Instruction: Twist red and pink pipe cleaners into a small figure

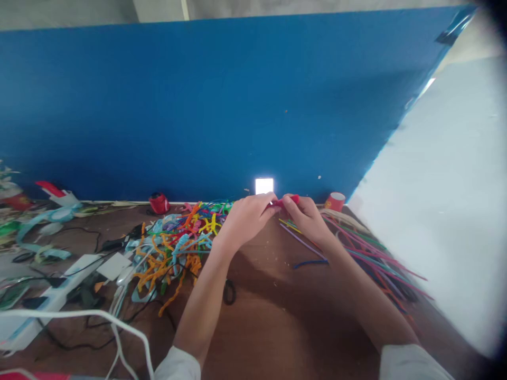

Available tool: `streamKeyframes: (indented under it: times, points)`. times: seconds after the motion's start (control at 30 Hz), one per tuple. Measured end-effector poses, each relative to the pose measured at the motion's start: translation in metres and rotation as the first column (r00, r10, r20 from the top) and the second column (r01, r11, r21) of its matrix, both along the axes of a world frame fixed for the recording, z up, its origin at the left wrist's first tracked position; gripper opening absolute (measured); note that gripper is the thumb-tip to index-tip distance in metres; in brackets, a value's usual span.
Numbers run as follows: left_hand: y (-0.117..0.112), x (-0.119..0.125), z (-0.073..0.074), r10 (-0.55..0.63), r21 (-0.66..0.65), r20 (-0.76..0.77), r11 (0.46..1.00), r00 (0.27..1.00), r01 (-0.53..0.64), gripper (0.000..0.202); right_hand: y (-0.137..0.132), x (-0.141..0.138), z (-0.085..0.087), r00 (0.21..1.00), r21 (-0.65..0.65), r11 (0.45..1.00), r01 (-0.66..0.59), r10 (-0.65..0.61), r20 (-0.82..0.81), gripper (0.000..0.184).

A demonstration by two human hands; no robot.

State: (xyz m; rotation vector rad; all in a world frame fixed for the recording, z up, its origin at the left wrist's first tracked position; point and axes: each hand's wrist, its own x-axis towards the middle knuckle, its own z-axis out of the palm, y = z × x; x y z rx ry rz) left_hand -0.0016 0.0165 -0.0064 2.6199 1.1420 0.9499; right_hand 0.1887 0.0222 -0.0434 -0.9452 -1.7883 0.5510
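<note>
Both of my hands are raised over the table near the blue panel, with fingertips almost meeting. My left hand [246, 215] pinches one end of a short red pipe cleaner [293, 199]. The other end is between the thumb and fingers of my right hand [307, 215]. Fingers cover most of the piece, so its full shape is hidden. Just behind the hands, a bright white glowing screen or light [264, 185] stands against the panel. Below my right wrist lie a blue pipe cleaner [309, 263] and a few purple and yellow ones.
Left of my arms is a tangled heap of bent pipe cleaners [158, 264], with a white power strip [65, 287] and cables farther left. Long straight pipe cleaners [380, 258] lie at right near a red cup [335, 201]. A blue panel [222, 105] closes off the back.
</note>
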Motion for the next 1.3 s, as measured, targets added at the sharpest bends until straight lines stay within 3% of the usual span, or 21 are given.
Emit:
streamKeyframes:
  times: [0.13,0.27,0.5,0.8,1.17,1.3]
  points:
    - [0.001,-0.001,0.002,-0.031,-0.065,0.093,0.997,0.995,0.038,0.021,-0.001,0.004,0.001,0.997,-0.008,1.0,0.024,-0.025,-0.071,0.047]
    - [0.004,-0.006,0.003,-0.047,-0.171,0.196,0.982,0.979,0.081,0.026,-0.002,0.007,0.007,0.988,0.022,0.999,0.038,-0.034,-0.152,0.027]
    - [0.008,-0.007,-0.002,-0.098,-0.29,0.144,0.947,0.985,0.137,0.03,-0.003,0.004,0.008,0.992,0.07,0.994,0.088,-0.082,-0.092,0.02]
    - [0.011,0.013,-0.012,-0.048,-0.086,0.191,0.994,0.98,0.065,0.019,0.0,0.003,0.002,0.993,0.012,1.0,0.017,-0.016,-0.119,0.018]
    - [0.011,0.033,-0.026,0.201,-0.05,0.345,0.979,0.917,-0.196,0.028,0.0,-0.004,-0.001,0.985,0.064,0.993,0.096,-0.086,-0.149,0.008]
    - [0.009,0.032,-0.023,0.156,-0.008,0.319,0.987,0.935,-0.161,0.024,-0.002,-0.005,0.0,0.979,0.071,0.989,0.128,-0.115,-0.167,0.007]
